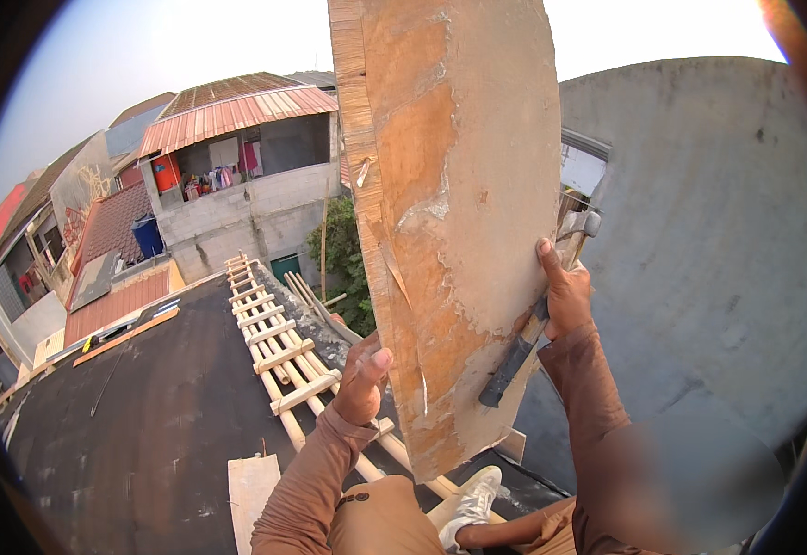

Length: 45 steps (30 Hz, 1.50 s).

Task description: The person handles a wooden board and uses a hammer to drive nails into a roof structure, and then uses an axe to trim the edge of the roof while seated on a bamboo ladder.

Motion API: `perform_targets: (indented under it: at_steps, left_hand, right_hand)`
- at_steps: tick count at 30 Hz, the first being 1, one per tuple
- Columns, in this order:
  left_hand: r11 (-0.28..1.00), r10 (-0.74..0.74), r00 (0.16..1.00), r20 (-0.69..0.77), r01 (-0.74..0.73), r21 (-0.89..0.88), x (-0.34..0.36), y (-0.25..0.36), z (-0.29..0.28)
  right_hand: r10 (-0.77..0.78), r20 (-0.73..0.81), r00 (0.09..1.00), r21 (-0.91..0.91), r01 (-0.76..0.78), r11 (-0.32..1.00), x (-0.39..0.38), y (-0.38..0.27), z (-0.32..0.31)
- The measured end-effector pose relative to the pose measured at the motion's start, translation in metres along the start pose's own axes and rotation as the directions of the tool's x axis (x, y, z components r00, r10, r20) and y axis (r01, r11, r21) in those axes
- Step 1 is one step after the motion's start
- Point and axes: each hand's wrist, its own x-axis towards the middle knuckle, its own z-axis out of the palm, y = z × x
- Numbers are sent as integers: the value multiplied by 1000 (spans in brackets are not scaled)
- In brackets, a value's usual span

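Observation:
A large plywood board stands on edge before me, its face partly grey-coated and partly bare orange-brown wood with peeling layers. At its lower left edge my left hand is closed, thumb toward me and the other fingers partly hidden. My right hand grips a hammer against the board's right edge, thumb up along the board. The hammer's metal head points up past the edge, and its dark handle end slants down across the board's face. The board's lower end is near my shoe.
A bamboo ladder with wooden rungs lies along a dark sloping roof. A grey curved wall rises at the right. Wood pieces and a saw-like tool lie at the roof's left edge; a loose plank lies near my left forearm. Houses stand beyond.

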Motion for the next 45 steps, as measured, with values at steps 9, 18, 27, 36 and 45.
perform_targets:
  at_steps: [9,18,27,36,45]
  left_hand:
    - [984,-7,996,88,23,-178,-24,89,-34]
    - [967,-221,798,-561,104,-234,-102,10,20]
    - [906,-395,638,-661,150,-396,-100,-13,30]
    - [951,-278,524,-805,36,-306,-110,-33,9]
    - [968,-203,544,-814,-13,-251,-112,-38,-6]
  right_hand:
    - [-17,402,915,-324,159,932,16,4,-16]
    - [-150,494,856,-796,515,318,34,9,11]
    - [315,506,803,-423,-87,902,-84,-60,-19]
    - [710,376,595,34,-775,631,-222,46,-85]
    - [684,522,508,25,-812,584,-225,47,-104]
